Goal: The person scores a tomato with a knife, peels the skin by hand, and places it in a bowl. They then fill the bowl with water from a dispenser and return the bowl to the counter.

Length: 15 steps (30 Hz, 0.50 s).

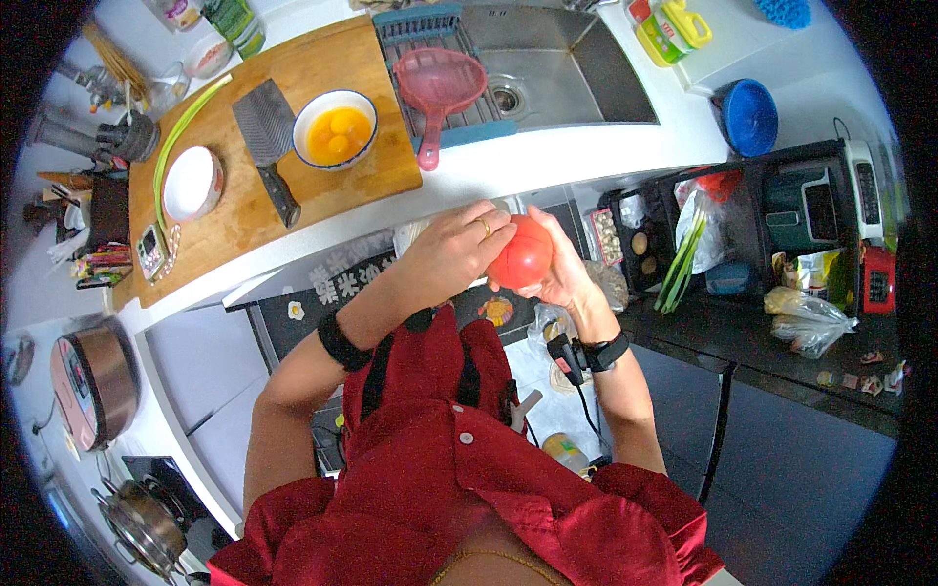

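A red tomato (522,256) with thin lines across its skin is held in front of my body, above the floor beside the counter. My right hand (566,267) cups it from the right and from below. From the left, my left hand (458,245) presses its curled fingertips against the tomato's upper side; its thumb is mostly hidden. On the wooden cutting board (352,62) a bowl (335,130) holds several raw egg yolks, beside a cleaver (265,128). A white bowl (192,183) and a green onion stalk (176,132) lie farther left.
A pink strainer (440,80) rests on the rack over the sink (542,44). Right of me, a dark shelf holds green onions (681,260) and bagged food (806,322). A rice cooker (95,384) and a steel pot (143,524) stand left.
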{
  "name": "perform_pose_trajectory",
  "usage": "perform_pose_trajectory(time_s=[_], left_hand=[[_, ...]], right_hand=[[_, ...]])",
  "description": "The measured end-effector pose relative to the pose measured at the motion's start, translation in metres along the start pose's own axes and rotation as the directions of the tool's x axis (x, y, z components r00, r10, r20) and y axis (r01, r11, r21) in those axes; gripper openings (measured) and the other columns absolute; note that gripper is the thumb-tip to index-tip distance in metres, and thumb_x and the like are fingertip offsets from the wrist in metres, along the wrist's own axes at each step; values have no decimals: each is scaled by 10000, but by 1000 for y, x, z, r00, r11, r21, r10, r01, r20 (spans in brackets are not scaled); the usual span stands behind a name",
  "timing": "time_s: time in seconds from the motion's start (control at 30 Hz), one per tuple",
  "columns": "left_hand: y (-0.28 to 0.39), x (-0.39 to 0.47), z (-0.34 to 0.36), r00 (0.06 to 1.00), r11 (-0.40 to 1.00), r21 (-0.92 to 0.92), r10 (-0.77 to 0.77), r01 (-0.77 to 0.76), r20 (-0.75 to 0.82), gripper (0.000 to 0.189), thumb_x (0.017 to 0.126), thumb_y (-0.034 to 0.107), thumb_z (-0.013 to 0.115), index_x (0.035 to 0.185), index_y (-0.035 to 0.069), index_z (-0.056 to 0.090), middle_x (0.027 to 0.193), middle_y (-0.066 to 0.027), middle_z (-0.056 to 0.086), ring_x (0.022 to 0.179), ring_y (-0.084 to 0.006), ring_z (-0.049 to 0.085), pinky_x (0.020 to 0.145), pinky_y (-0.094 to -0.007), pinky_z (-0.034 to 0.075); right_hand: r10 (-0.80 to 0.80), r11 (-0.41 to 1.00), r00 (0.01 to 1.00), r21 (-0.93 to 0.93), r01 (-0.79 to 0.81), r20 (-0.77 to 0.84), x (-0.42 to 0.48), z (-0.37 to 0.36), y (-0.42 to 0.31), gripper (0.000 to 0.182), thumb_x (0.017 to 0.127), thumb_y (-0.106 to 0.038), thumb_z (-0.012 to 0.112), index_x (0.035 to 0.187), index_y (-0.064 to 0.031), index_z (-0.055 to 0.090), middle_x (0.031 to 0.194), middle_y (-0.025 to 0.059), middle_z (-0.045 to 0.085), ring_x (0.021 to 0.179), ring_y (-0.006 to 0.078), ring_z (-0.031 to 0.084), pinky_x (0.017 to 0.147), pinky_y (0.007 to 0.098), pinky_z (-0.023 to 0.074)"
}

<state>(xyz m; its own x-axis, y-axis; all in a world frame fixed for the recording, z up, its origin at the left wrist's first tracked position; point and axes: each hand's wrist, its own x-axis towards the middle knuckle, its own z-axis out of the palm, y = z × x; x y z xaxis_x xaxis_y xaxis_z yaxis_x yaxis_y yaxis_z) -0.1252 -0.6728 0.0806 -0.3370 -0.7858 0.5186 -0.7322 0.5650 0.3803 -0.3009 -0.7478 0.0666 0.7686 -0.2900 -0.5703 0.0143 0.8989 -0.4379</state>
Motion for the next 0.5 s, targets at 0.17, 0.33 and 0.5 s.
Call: perform_pose_trajectory(time_s=[0.17,0.33,0.5], left_hand=[[2,1,-10,989,999,45,7,-14,147,349,681,112,601,1001,-12,540,1042,-120,533,999,-259,508,848,-342,442],[-3,8,-15,998,990,-138,-25,34,66,189,700,75,604,870,0,569,905,-118,569,882,-275,557,783,-348,473],[-6,5,-10,985,938,-300,-172,174,32,146,696,60,614,829,12,580,865,-106,582,822,-275,572,734,-343,483]], right_hand=[[28,997,999,-78,-25,28,2,0,0,607,834,-565,379,1051,-6,473,813,180,602,578,270,627,314,219,454],[16,991,1000,-135,-14,10,2,5,-2,617,830,-569,379,1025,5,489,816,174,606,579,279,630,312,213,442],[-3,987,999,-160,-4,-46,3,11,-2,617,821,-578,387,997,1,508,809,153,608,578,276,631,317,214,441]])
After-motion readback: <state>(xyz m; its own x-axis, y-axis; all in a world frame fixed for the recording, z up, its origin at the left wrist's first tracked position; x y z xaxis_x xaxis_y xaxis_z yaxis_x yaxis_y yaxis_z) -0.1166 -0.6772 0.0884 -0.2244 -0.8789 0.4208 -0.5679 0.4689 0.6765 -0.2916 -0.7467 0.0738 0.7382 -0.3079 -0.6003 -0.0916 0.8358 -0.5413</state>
